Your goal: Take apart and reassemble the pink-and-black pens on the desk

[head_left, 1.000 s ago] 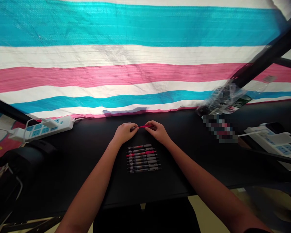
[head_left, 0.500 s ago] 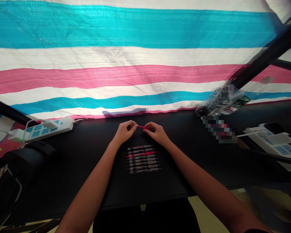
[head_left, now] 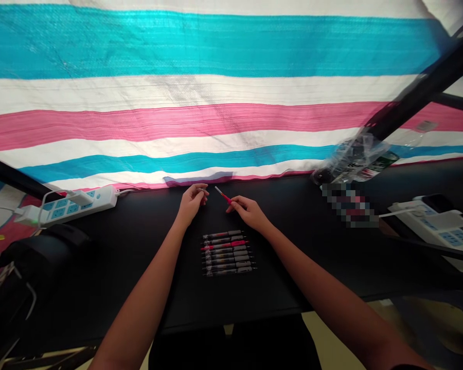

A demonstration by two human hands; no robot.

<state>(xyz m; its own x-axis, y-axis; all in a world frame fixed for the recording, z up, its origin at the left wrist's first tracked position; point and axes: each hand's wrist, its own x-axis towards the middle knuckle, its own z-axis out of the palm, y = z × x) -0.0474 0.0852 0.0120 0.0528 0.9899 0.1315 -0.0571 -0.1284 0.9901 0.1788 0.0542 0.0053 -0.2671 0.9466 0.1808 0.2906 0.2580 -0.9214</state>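
Note:
Between the thumb and fingers of my right hand [head_left: 248, 210] is a red pen [head_left: 225, 197], tilted up to the left. Its upper left end is thin and pale. My left hand [head_left: 193, 203] is closed in a pinch, a short gap left of the pen's pale end. A small pale piece shows at its fingertips, too small to name. Nearer to me, between my forearms, several clear-barrelled pens [head_left: 226, 260] with grey clips lie side by side in a stack of rows. One red pen [head_left: 237, 243] lies among them, close to the far end of the row.
The black table [head_left: 131, 288] meets a striped tarp [head_left: 200, 123] at the back. A power strip [head_left: 81, 205] with plugs stands on the left, beside a black bag [head_left: 42, 257]. At right are a clear plastic bag [head_left: 355, 159], a blurred-out item [head_left: 349, 205] and another power strip [head_left: 443, 231].
My hands have come apart. The red pen stays in my right hand, now tilted up with its pale thin end exposed. My left hand has moved left and slightly away. The row of pens is unchanged.

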